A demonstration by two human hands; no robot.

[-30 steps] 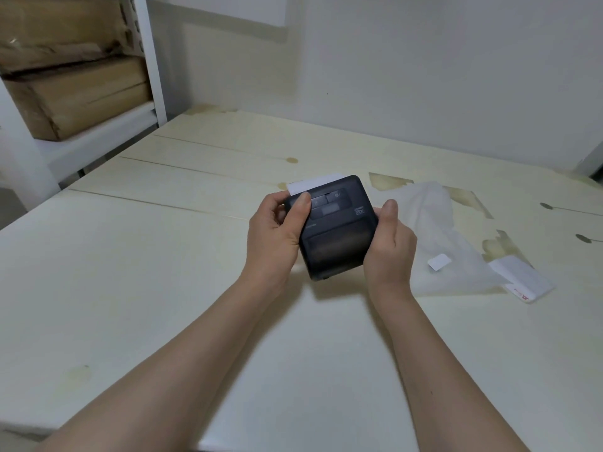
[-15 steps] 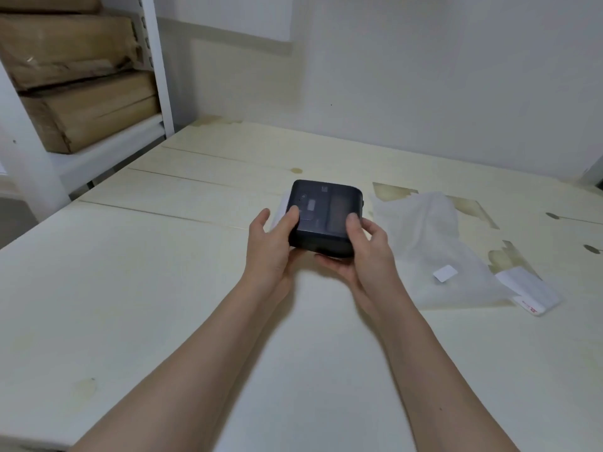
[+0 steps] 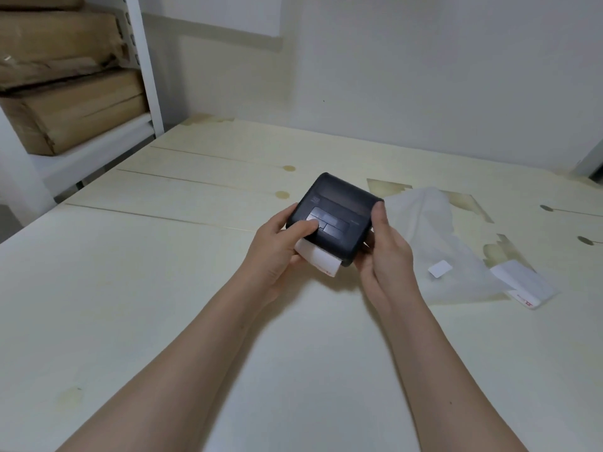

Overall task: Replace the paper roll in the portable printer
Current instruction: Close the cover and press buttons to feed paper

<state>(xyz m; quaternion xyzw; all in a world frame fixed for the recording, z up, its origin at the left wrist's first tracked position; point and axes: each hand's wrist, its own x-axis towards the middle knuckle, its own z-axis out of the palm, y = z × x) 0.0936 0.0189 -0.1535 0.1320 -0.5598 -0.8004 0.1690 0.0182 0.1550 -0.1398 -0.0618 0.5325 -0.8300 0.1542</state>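
- black printer point(image 3: 336, 216) is held up just above the table point(image 3: 130, 288), both hands on it
- left hand point(image 3: 277, 246) wraps its left side, thumb on the buttons
- right hand point(image 3: 385, 256) grips the right edge
- white paper strip point(image 3: 318, 261) pokes out the near end

One printer point(image 3: 332, 220) is sitting in two hands. One plastic bag point(image 3: 434, 249), one paper strip point(image 3: 522, 285) and two cardboard boxes point(image 3: 65, 79) are lying nearby
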